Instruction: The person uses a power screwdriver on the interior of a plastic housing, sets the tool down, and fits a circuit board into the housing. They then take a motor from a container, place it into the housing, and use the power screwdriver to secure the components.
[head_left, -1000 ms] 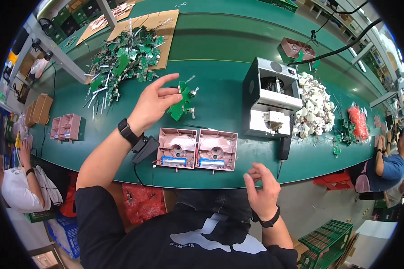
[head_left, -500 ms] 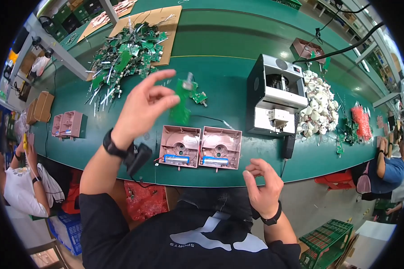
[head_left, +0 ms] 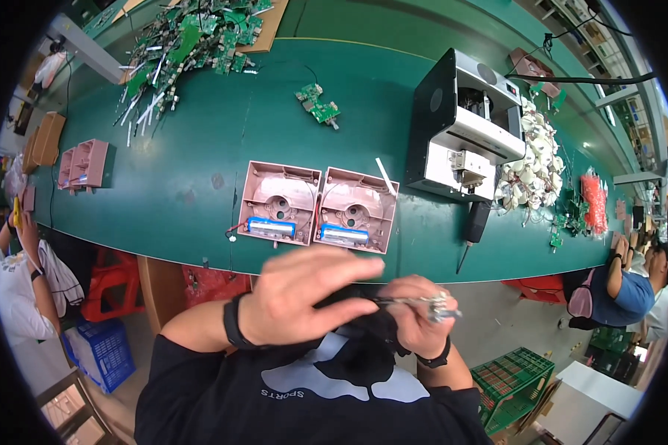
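Observation:
Close in front of my body, below the table's front edge, my right hand (head_left: 417,322) is closed on a circuit board (head_left: 439,305). The board is turned nearly edge-on, with silvery connectors showing beyond my fingers. Just left of it, my left hand (head_left: 304,297) has its fingers stretched and its thumb apart, slightly blurred, with nothing visible in it. Two pink plastic housings, one on the left (head_left: 278,189) and one on the right (head_left: 364,194), lie side by side on the table. In each sits a blue-wrapped cylindrical battery, one at left (head_left: 272,228) and one at right (head_left: 344,235).
Loose green boards (head_left: 318,105) lie beyond the housings, with a large board pile (head_left: 200,37) at far left. A black-and-white machine (head_left: 464,119) stands right, beside white parts (head_left: 534,156) and a black handheld tool (head_left: 476,222). Another pink housing (head_left: 84,165) sits left. People work at both sides.
My left hand has drawn back from over the table toward my body, and the board it held is now in my right hand. My view has shifted, and a white strip shows on the right housing.

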Tool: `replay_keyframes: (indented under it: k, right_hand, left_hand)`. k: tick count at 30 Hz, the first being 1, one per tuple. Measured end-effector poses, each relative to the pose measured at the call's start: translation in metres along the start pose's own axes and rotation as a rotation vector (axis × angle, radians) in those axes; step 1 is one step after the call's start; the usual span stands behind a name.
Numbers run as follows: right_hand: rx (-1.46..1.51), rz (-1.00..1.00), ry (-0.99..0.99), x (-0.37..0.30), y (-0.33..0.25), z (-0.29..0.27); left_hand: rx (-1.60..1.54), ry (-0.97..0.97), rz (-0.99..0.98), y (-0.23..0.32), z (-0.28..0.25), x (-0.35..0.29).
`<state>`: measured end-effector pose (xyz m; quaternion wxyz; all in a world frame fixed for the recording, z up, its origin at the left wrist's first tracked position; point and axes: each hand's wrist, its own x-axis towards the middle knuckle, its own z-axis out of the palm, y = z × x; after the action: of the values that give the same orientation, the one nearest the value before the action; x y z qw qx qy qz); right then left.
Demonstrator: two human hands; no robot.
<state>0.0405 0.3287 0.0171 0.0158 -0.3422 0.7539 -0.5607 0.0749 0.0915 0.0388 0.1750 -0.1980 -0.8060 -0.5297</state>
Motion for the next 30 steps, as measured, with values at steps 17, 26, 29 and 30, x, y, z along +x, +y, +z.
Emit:
replay_keyframes:
  k: [17,26,29,30]
  right_hand:
    - [0.518,-0.275,-0.462,0.033,-0.067,-0.063]
    - [0.453,-0.32,-0.378,0.028,-0.065,-0.028]
    - [0.513,-0.283,-0.372,0.026,-0.061,-0.025]
    - [0.513,-0.283,-0.372,0.026,-0.06,-0.023]
  left_hand:
    - [0.503,-0.257,0.023,-0.043,-0.012,0.029]
    - [0.43,-0.173,0.026,-0.019,-0.013,0.026]
    - [0.409,-0.155,0.053,-0.015,-0.012,0.026]
    - [0.409,-0.156,0.053,-0.015,-0.012,0.026]
